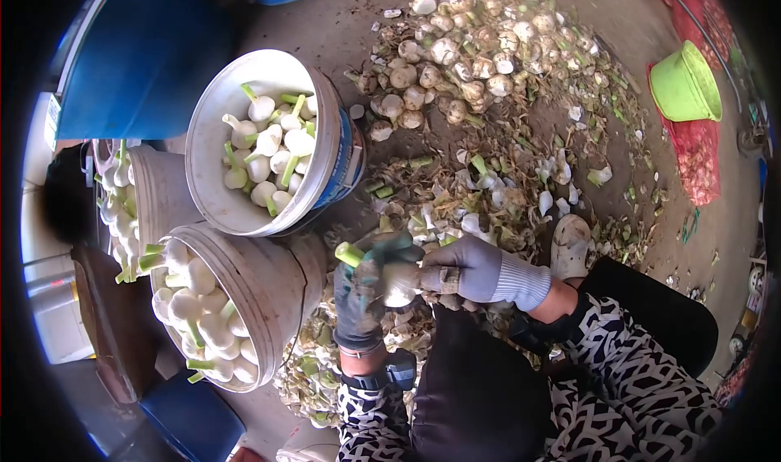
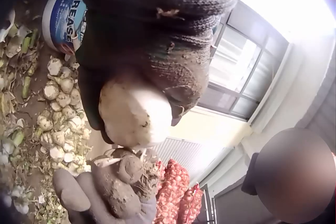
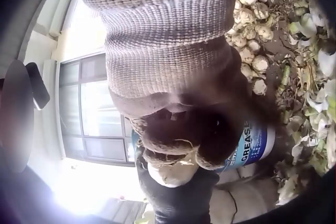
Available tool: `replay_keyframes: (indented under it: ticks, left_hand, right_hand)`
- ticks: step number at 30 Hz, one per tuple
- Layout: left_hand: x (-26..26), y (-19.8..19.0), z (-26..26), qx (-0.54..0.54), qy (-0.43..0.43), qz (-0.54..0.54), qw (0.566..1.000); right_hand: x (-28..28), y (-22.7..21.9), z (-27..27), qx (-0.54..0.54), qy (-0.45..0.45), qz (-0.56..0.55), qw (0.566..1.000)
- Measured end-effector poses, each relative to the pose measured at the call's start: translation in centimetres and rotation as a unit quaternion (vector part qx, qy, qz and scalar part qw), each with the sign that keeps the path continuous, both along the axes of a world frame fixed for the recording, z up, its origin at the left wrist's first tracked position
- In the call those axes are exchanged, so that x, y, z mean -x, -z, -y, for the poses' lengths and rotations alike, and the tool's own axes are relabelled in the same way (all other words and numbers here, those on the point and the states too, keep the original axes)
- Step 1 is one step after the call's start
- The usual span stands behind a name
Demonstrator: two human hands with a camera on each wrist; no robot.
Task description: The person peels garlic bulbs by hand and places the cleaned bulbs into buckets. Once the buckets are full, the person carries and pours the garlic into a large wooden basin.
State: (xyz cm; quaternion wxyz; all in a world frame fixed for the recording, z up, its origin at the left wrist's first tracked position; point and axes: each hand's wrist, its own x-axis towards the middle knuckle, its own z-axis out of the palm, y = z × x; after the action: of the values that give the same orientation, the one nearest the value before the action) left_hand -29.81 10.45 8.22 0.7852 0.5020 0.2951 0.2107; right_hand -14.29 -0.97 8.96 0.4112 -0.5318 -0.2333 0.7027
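Observation:
A white garlic bulb (image 1: pixel 399 285) is between the two gloved hands, its green stem (image 1: pixel 349 254) sticking out past the left hand (image 1: pixel 370 287). The left hand, in a dark green and grey glove, grips the bulb. In the left wrist view the bulb's pale side (image 2: pixel 135 113) shows under the dark fingers. The right hand (image 1: pixel 472 271), in a grey knitted glove, pinches at the root end, where stringy roots (image 2: pixel 147 179) lie against its curled fingers. In the right wrist view its fingers (image 3: pixel 168 148) cover part of the bulb (image 3: pixel 172 173).
Two white buckets (image 1: pixel 325 128) (image 1: pixel 268 299) of peeled bulbs stand at the left. Unpeeled bulbs (image 1: pixel 455 63) lie heaped on the floor beyond the hands, with skins (image 1: pixel 480 177) scattered around. A green bucket (image 1: pixel 686 84) and red net sacks (image 1: pixel 695 157) are at the right.

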Motion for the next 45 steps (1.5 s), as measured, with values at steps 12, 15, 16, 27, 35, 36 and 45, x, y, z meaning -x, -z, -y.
replay_keyframes:
  ticks: [12, 15, 16, 27, 35, 36, 45]
  left_hand:
    - [1.8, 1.2, -0.1, -0.141, 0.031, -0.101, 0.984]
    - [0.7, 1.0, -0.6, -0.039, 0.006, -0.011, 0.999]
    - [0.0, 0.5, -1.0, 0.053, 0.006, 0.116, 0.992]
    - [-2.0, -1.5, -0.1, -0.271, -0.067, -0.121, 0.953]
    - [-0.3, -0.4, -0.8, 0.023, -0.089, 0.052, 0.994]
    - [-0.2, -0.1, -0.7, 0.043, -0.098, 0.043, 0.993]
    - [-0.9, -2.1, -0.1, -0.142, -0.010, -0.039, 0.989]
  right_hand:
    - [0.0, 0.0, -0.2, 0.048, 0.012, -0.063, 0.997]
    - [-1.1, -0.2, 0.6, 0.063, 0.010, -0.054, 0.996]
    - [-1.6, -0.2, 0.8, 0.082, 0.002, -0.013, 0.997]
    - [0.9, -0.5, -0.3, -0.243, 0.073, 0.400, 0.880]
    - [-1.4, 4.7, 1.4, -0.102, -0.046, 0.510, 0.853]
    - [-0.8, 3.8, 1.5, -0.142, 0.016, 0.477, 0.867]
    - [-0.4, 0.5, -1.4, -0.239, -0.047, 0.309, 0.919]
